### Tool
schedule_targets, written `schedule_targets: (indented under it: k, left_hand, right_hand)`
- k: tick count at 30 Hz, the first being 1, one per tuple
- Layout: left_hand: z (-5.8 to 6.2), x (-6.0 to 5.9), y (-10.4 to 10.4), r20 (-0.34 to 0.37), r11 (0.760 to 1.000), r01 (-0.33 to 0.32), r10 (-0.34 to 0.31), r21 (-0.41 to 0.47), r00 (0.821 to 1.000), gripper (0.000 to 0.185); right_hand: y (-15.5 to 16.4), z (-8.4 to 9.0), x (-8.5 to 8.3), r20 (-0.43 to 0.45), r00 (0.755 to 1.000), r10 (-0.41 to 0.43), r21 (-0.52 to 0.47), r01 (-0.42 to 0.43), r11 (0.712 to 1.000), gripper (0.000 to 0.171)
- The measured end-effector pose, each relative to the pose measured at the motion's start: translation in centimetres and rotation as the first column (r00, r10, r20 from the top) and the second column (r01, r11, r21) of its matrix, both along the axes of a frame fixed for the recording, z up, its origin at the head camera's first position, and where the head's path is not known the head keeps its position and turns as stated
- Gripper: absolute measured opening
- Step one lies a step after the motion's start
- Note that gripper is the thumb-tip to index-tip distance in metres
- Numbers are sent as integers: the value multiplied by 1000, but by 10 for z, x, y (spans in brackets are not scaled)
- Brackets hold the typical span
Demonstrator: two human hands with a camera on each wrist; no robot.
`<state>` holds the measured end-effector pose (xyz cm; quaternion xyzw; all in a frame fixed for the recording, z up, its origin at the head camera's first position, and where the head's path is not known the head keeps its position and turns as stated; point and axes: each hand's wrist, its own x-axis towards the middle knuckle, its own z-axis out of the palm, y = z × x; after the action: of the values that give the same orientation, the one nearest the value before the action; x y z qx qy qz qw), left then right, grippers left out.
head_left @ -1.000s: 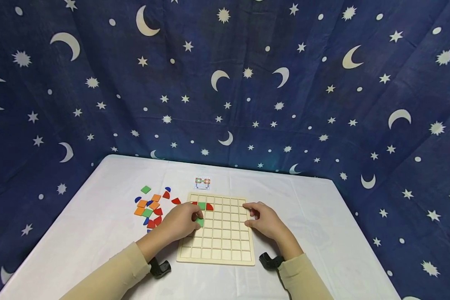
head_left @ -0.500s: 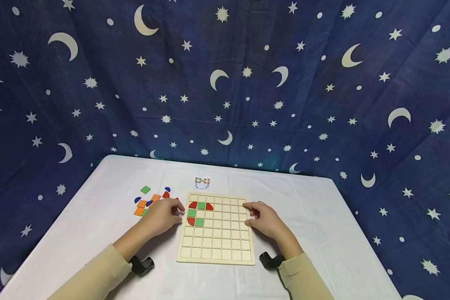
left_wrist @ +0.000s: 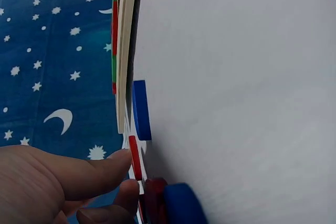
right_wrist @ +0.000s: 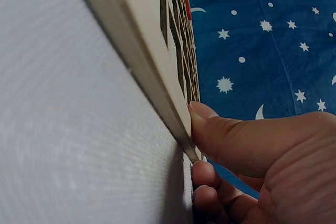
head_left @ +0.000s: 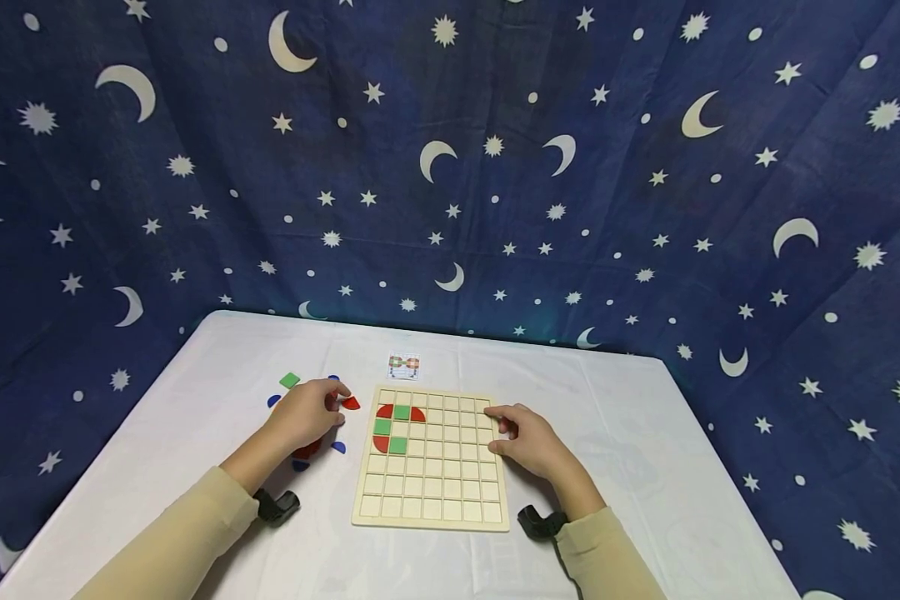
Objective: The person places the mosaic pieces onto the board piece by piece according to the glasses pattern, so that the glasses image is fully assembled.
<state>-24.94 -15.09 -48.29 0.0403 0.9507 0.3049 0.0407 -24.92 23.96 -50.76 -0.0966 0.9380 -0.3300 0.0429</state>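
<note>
My left hand [head_left: 303,412] hovers over the loose pieces left of the board, its fingers slightly bent and holding nothing. In the left wrist view its fingertips come right up to a red rounded piece [left_wrist: 135,158], which lies on the table. On the right, my hand [head_left: 528,437] rests thumb and index finger along the right edge of the wooden grid board [head_left: 427,528]. At the board's upper left sit three red quarter-round pieces [head_left: 417,414] and three green squares [head_left: 397,446]. The left hand hides much of the pile.
A small printed pattern card [head_left: 403,365] lies behind the board. One blue half-round piece [head_left: 338,447] is between the left hand and the board. Farther left lie a green square [head_left: 289,380] and another blue piece [head_left: 274,401]. A star-patterned cloth [head_left: 450,208] hangs behind the table.
My left hand has left a green square on the board and moved left to the loose pieces, uncovering the board's left cells. The right hand has stayed at the board's edge.
</note>
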Motion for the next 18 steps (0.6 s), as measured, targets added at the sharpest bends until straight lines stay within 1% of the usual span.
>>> schedule_targets:
  k: [4, 8, 13, 18]
  left_hand:
    - [-1, -8, 0, 22, 999, 32, -31, -43, 999, 39]
    - [-2, -14, 1, 53, 996, 41, -37, -81, 998, 37]
    - [-4, -17, 1, 65, 995, 27, -22, -92, 998, 29]
    - [-6, -18, 3, 50, 995, 39, -35, -95, 998, 22]
  right_hand:
    - [-1, 0, 0, 6, 1000, -13, -9, 13, 1000, 56]
    - [-2, 0, 0, 6, 1000, -17, -16, 17, 1000, 56]
    - [-1, -1, 0, 1, 1000, -7, -16, 7, 1000, 56]
    - [0, -2, -2, 3, 1000, -5, -14, 5, 1000, 56]
